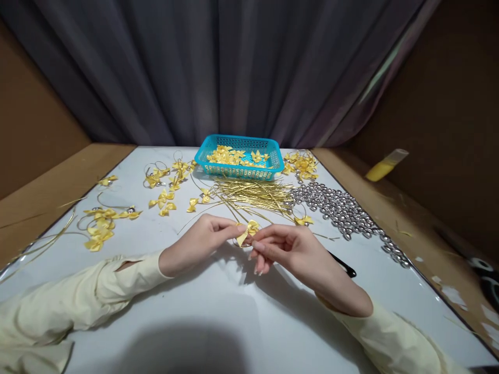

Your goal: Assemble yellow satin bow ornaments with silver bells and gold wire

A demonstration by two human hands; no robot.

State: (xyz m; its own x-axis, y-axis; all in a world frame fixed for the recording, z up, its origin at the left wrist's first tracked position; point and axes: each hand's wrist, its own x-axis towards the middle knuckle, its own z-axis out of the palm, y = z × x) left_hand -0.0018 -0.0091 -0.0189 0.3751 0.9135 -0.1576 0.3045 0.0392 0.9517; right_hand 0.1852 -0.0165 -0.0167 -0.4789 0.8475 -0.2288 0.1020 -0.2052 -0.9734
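Observation:
A small yellow ribbon bow (pixel 247 230) is pinched between both hands just above the white table (pixel 218 311). My left hand (pixel 198 242) holds its left side with thumb and fingertips. My right hand (pixel 290 250) grips its right side, fingers curled under. Both sleeves are pale yellow. Just beyond the hands lies a bundle of thin gold strings (pixel 255 195). A heap of silver beads (pixel 343 210) spreads to the right of the strings.
A turquoise basket (pixel 241 167) with several yellow bows stands at the back centre. Finished bows on gold loops (pixel 103 221) lie scattered at the left and back. A black tool (pixel 345 266) pokes out behind my right wrist. A yellow bottle (pixel 384 166) lies on the brown ledge at right.

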